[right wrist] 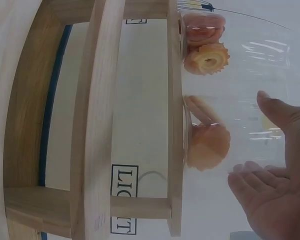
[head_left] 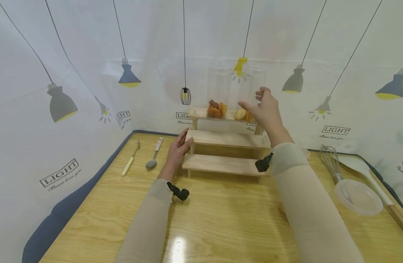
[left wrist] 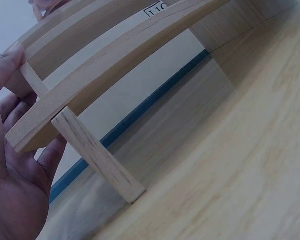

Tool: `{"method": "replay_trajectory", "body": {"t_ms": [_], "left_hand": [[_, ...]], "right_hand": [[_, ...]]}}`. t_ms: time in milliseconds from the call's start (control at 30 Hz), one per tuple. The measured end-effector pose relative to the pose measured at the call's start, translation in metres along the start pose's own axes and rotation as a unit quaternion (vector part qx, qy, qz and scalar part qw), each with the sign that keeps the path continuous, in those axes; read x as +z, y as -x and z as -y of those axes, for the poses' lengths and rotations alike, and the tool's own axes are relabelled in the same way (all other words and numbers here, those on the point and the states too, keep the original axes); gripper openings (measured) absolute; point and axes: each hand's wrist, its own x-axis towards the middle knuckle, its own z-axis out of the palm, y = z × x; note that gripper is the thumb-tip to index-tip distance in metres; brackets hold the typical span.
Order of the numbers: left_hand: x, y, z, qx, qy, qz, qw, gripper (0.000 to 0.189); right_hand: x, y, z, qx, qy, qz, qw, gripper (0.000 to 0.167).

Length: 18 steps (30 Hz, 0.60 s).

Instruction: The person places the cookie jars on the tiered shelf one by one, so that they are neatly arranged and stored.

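Two clear jars (head_left: 219, 91), one three-tiered rack (head_left: 227, 138), two hands (left (head_left: 179, 149) gripping rack, right (head_left: 266, 109) loosely spread beside one jar)

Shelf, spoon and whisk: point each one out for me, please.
Shelf (head_left: 225, 138): head view, on the middle tier's board.
Spoon (head_left: 151, 164): head view, on its bowl.
Whisk (head_left: 334, 166): head view, on its wires.
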Motion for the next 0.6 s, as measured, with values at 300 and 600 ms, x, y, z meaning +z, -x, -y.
{"method": "replay_trajectory", "body": {"t_ms": [300,600], "left_hand": [[-0.005,-0.007,0.021,-0.006,0.009,-0.004,0.9999,0.065],[-0.006,-0.014,0.031,0.009,0.005,-0.018,0.9998,0.066]], "right_hand": [[-0.004,0.004,0.003,0.029,0.041,0.050,0.9975,0.108],[-0.013,0.006,0.007,0.030,0.091,0.091,0.9912,0.106]]}}
